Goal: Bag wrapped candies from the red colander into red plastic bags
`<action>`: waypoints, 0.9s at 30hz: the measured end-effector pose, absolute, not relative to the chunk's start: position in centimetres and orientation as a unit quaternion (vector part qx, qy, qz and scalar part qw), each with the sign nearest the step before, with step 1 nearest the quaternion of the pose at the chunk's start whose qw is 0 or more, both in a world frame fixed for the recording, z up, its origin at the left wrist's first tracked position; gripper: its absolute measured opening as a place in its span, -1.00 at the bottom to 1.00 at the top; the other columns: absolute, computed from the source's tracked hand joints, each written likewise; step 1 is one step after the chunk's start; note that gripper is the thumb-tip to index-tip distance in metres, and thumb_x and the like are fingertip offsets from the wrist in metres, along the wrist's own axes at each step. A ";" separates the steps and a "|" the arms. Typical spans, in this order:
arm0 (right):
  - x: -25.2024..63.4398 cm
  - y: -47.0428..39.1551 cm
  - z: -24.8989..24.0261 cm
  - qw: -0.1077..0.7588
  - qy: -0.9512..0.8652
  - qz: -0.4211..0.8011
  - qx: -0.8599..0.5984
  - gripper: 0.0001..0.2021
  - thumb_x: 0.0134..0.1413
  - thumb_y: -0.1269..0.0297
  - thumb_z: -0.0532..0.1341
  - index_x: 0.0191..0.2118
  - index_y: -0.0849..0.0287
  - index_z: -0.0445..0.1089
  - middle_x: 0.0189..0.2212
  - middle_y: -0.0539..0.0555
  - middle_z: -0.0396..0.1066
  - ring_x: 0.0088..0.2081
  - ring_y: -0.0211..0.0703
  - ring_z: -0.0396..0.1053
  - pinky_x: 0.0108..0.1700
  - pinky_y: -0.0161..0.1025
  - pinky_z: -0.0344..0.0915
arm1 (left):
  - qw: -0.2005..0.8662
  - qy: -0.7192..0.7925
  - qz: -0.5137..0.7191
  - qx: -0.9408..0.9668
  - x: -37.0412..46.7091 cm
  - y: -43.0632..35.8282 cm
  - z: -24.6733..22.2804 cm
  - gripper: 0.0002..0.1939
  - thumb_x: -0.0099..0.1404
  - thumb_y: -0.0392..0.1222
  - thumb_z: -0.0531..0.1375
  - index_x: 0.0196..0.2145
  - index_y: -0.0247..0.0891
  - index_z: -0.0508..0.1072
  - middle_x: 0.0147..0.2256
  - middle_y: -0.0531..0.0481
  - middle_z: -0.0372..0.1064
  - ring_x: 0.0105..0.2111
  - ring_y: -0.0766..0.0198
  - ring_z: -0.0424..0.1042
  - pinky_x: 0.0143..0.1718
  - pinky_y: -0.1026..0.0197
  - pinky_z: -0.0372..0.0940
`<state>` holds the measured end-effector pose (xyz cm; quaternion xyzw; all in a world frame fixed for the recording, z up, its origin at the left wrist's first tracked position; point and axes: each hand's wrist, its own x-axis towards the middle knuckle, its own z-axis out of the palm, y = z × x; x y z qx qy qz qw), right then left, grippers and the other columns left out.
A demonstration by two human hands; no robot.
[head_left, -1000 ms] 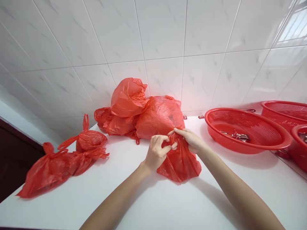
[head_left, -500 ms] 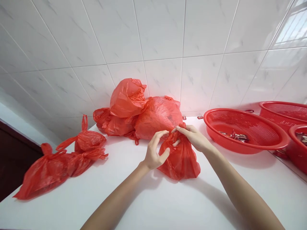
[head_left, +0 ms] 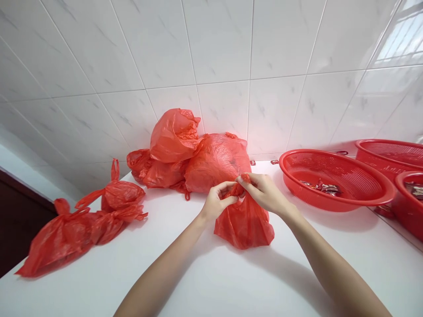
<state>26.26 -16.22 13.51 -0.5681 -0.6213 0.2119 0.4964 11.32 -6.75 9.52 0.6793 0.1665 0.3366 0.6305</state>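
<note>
A red plastic bag stands on the white table in front of me, its top bunched up. My left hand pinches the gathered neck from the left, thumb and fingers closed on the plastic. From the right, my right hand grips the twisted top of the same bag, its fingertips close to those of the left. What lies inside the bag cannot be made out. Right behind it, a larger, full red bag rests against the tiled wall.
More red bags are piled at the wall. Tied red bags lie at the table's left edge. A red mesh basket with small wrapped packets sits at right, beside further red baskets. Small red packets lie near the wall.
My left hand has gone from spread fingers to a pinch on the bag's neck. My right hand keeps its grip, and the neck is drawn narrower.
</note>
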 end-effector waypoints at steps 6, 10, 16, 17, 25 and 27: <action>26.6 -15.9 13.2 0.486 -0.641 0.129 -0.580 -0.58 0.31 -0.03 0.11 -0.50 0.12 0.36 -0.57 0.01 0.37 -0.51 -0.21 0.20 -0.41 -0.25 0.15 | 0.681 0.185 0.330 0.627 10.7 -6.5 9.7 -0.64 -0.03 -0.18 0.45 -0.22 -0.23 0.63 -0.21 -0.07 0.60 -0.16 0.07 0.53 -0.10 0.09 0.38; 26.8 -15.7 13.0 0.468 -0.662 0.098 -0.577 -0.69 0.33 0.12 0.08 -0.35 0.13 0.47 -0.46 0.03 0.48 -0.45 -0.19 0.30 -0.36 -0.26 0.21 | 0.756 0.220 0.321 0.526 10.5 -6.3 9.5 -0.66 0.00 -0.04 0.46 -0.27 -0.24 0.63 -0.29 -0.06 0.58 -0.32 0.21 0.51 -0.28 0.22 0.35; 26.9 -15.4 12.7 0.495 -0.665 0.129 -0.544 -0.76 0.28 0.17 0.14 -0.16 0.10 0.54 -0.26 0.05 0.60 -0.25 -0.08 0.51 -0.17 -0.19 0.36 | 0.793 0.260 0.291 0.469 10.2 -6.3 9.8 -0.72 -0.01 -0.14 0.46 -0.30 -0.20 0.62 -0.34 -0.01 0.54 -0.41 0.28 0.45 -0.40 0.27 0.30; 27.0 -15.3 12.6 0.500 -0.663 0.135 -0.541 -0.76 0.27 0.16 0.15 -0.16 0.10 0.54 -0.25 0.05 0.60 -0.24 -0.08 0.52 -0.16 -0.18 0.37 | 0.796 0.257 0.288 0.467 10.2 -6.3 9.8 -0.73 -0.01 -0.15 0.45 -0.29 -0.20 0.62 -0.34 -0.01 0.54 -0.40 0.27 0.45 -0.39 0.26 0.31; 27.1 -15.4 12.4 0.478 -0.680 0.150 -0.535 -0.76 0.26 0.17 0.19 -0.10 0.06 0.57 -0.18 0.06 0.62 -0.18 -0.02 0.55 -0.12 -0.15 0.41 | 0.811 0.240 0.262 0.465 10.1 -6.0 9.5 -0.79 0.04 -0.08 0.45 -0.44 -0.25 0.59 -0.46 0.00 0.51 -0.47 0.28 0.42 -0.39 0.22 0.29; 27.2 -15.4 12.2 0.472 -0.690 0.147 -0.528 -0.75 0.27 0.19 0.18 -0.06 0.06 0.57 -0.15 0.07 0.61 -0.17 -0.02 0.55 -0.11 -0.14 0.42 | 0.802 0.252 0.270 0.470 10.0 -6.0 9.3 -0.76 0.03 -0.08 0.46 -0.39 -0.25 0.60 -0.41 0.00 0.54 -0.43 0.27 0.45 -0.34 0.22 0.32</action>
